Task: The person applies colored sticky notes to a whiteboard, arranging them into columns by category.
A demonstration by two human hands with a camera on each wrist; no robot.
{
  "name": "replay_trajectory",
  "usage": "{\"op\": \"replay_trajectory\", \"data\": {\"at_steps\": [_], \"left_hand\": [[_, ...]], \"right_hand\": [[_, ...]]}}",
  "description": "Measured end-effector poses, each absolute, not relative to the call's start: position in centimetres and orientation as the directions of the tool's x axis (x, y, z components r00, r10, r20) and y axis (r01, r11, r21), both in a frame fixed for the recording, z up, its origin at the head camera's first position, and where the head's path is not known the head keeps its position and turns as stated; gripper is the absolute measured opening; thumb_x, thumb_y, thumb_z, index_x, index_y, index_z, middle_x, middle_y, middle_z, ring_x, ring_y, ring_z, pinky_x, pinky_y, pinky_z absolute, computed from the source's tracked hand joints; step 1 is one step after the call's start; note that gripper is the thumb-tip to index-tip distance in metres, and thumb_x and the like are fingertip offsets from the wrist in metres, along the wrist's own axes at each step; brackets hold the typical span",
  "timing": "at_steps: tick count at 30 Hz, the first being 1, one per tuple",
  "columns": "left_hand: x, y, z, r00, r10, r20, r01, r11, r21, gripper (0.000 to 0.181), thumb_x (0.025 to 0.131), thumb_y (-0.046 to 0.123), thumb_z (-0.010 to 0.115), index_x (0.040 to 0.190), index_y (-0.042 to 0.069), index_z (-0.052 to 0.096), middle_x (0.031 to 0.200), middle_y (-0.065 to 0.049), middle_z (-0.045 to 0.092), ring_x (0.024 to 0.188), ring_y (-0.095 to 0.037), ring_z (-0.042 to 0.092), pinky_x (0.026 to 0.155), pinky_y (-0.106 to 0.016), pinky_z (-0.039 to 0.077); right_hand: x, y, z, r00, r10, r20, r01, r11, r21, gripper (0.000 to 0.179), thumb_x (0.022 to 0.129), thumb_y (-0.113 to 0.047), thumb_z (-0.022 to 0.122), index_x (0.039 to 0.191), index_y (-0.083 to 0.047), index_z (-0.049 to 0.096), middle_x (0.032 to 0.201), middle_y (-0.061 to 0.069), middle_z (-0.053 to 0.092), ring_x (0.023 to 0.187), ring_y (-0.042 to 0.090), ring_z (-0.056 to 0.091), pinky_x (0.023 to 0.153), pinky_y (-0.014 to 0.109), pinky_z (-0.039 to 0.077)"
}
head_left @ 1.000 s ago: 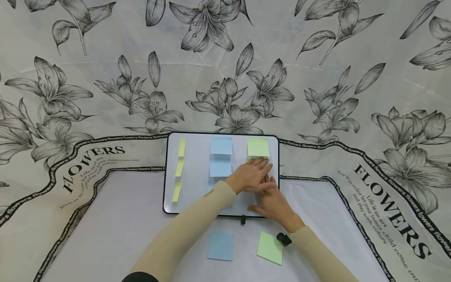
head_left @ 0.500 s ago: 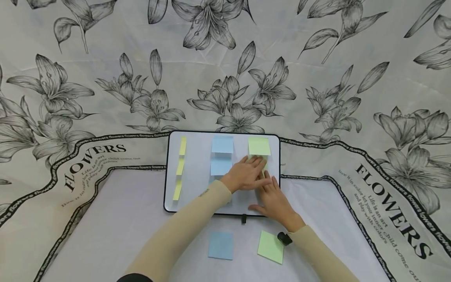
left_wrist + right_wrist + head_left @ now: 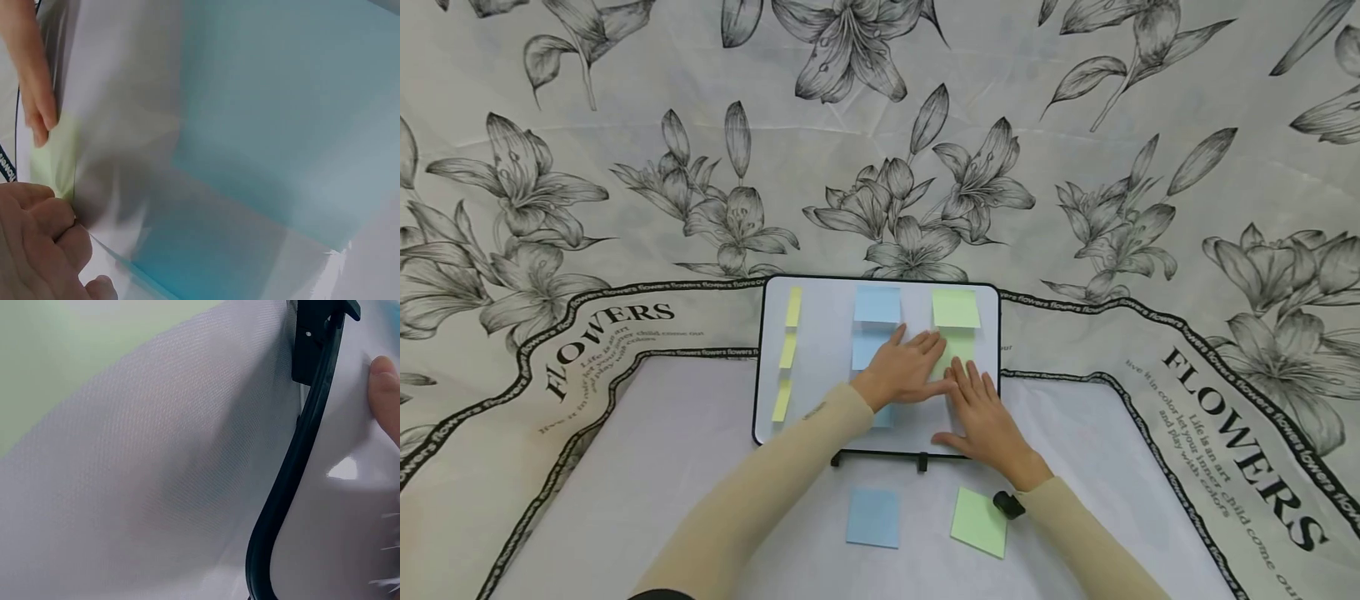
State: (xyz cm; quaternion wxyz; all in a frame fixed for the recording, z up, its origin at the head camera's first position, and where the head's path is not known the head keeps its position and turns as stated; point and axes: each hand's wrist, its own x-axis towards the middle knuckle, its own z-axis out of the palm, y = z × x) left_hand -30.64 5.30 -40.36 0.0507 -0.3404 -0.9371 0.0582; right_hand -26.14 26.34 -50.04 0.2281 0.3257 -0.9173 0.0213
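Observation:
A black-framed whiteboard (image 3: 822,358) carries columns of sticky notes. In its right column, a green sticky note (image 3: 961,343) sits under an upper green sticky note (image 3: 955,308). My left hand (image 3: 904,367) lies over the left side of the lower green note, fingers extended and touching it in the head view. With straight fingers, my right hand (image 3: 988,421) touches the board around that note's lower edge; its thumb rests lower on the board. The left wrist view shows both hands beside the green note (image 3: 56,159). My left hand and forearm partly cover the blue sticky notes (image 3: 867,346).
A blue sticky-note pad (image 3: 872,518) and a green sticky-note pad (image 3: 979,522) lie on the white cloth before the board. Narrow yellow notes (image 3: 787,352) line its left side. Small black feet (image 3: 922,462) hold its lower edge. Flower-printed fabric (image 3: 910,183) hangs behind.
My left hand has slid left across the lower green note, uncovering more of it. The right hand stays nearly in place. The head view has shifted slightly.

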Motion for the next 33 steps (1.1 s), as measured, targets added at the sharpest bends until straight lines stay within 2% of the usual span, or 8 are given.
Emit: {"op": "replay_trajectory", "data": {"at_steps": [4,8,12,15,20,22,28,33], "left_hand": [[-30.3,5.1,-40.6,-0.756,0.652,0.052,0.633,0.750,-0.193,0.085,0.102,0.074,0.024,0.165,0.017,0.026,0.172,-0.004,0.023,0.157,-0.021,0.027,0.129,-0.054,0.016],[-30.0,5.8,-40.8,-0.730,0.677,0.094,0.643,0.727,-0.239,0.080,0.103,0.072,0.026,0.163,0.019,0.032,0.170,-0.005,0.028,0.156,-0.023,0.030,0.128,-0.054,0.020],[-29.8,7.2,-40.7,-0.686,0.718,0.118,0.676,0.689,-0.263,0.076,0.104,0.069,0.026,0.162,0.020,0.035,0.169,-0.005,0.032,0.156,-0.023,0.031,0.127,-0.053,0.025],[-30.0,8.4,-40.6,-0.670,0.732,0.118,0.694,0.675,-0.251,0.075,0.105,0.068,0.024,0.162,0.020,0.034,0.169,-0.005,0.032,0.156,-0.021,0.031,0.127,-0.051,0.027],[-30.6,9.7,-40.7,-0.685,0.720,0.110,0.691,0.691,-0.214,0.074,0.106,0.066,0.024,0.162,0.020,0.033,0.170,-0.004,0.030,0.157,-0.021,0.029,0.127,-0.048,0.027],[-30.8,9.9,-40.6,-0.694,0.713,0.096,0.689,0.698,-0.195,0.074,0.106,0.066,0.024,0.163,0.019,0.031,0.170,-0.004,0.028,0.157,-0.021,0.027,0.127,-0.047,0.027],[-30.9,9.2,-40.2,-0.709,0.700,0.084,0.682,0.711,-0.170,0.075,0.107,0.065,0.025,0.164,0.016,0.029,0.171,-0.004,0.027,0.158,-0.022,0.026,0.127,-0.044,0.026],[-30.5,7.7,-40.0,-0.722,0.687,0.081,0.670,0.723,-0.168,0.076,0.106,0.067,0.025,0.163,0.017,0.031,0.170,-0.006,0.028,0.157,-0.022,0.027,0.127,-0.048,0.027]], "right_hand": [[-26.1,26.6,-50.0,-0.679,-0.588,0.440,-0.609,0.785,0.110,0.116,0.083,-0.067,0.072,0.159,0.007,0.026,0.168,0.028,0.019,0.154,0.049,0.021,0.119,0.067,0.029],[-26.0,26.7,-50.1,-0.680,-0.585,0.443,-0.612,0.785,0.097,0.116,0.084,-0.069,0.069,0.159,0.008,0.025,0.168,0.028,0.018,0.154,0.050,0.021,0.118,0.068,0.029],[-25.7,26.5,-50.1,-0.701,-0.574,0.424,-0.611,0.789,0.059,0.118,0.079,-0.058,0.081,0.160,0.005,0.024,0.169,0.027,0.015,0.156,0.050,0.016,0.118,0.070,0.027],[-25.7,26.3,-50.3,-0.689,-0.578,0.437,-0.629,0.777,0.034,0.114,0.077,-0.054,0.084,0.157,0.007,0.031,0.167,0.030,0.021,0.155,0.051,0.017,0.117,0.072,0.026],[-25.7,26.0,-50.5,-0.656,-0.590,0.471,-0.653,0.756,0.037,0.109,0.075,-0.051,0.087,0.152,0.010,0.040,0.160,0.033,0.034,0.152,0.053,0.023,0.115,0.072,0.029],[-25.7,25.9,-50.5,-0.653,-0.591,0.474,-0.654,0.755,0.040,0.110,0.075,-0.050,0.088,0.152,0.010,0.039,0.160,0.032,0.035,0.153,0.053,0.022,0.115,0.072,0.030],[-25.6,25.9,-50.1,-0.663,-0.589,0.463,-0.644,0.764,0.049,0.113,0.077,-0.052,0.085,0.157,0.008,0.031,0.165,0.029,0.026,0.155,0.051,0.018,0.116,0.072,0.029],[-25.5,26.0,-49.6,-0.700,-0.573,0.427,-0.611,0.789,0.058,0.117,0.080,-0.053,0.083,0.161,0.006,0.022,0.169,0.026,0.016,0.154,0.051,0.019,0.117,0.071,0.028]]}}
